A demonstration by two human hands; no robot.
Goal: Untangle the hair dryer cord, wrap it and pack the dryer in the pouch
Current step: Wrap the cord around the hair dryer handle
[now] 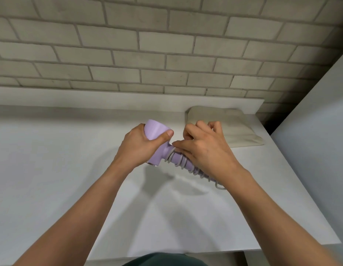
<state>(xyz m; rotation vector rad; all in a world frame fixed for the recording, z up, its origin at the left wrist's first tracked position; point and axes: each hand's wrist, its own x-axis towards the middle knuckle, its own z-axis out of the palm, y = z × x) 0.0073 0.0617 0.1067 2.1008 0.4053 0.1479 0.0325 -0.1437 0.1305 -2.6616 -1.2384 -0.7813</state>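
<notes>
Lilac plastic hair dryer (157, 131) in both hands
Left hand (140, 148) grips its head; right hand (205, 148) pinches the thin grey cord (183, 163) coiled round its handle.

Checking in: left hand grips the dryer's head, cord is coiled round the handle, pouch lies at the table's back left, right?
Not quite: the head view shows the pouch at the table's back right. The left hand does grip the dryer's head, and the cord is coiled round the handle.
</notes>
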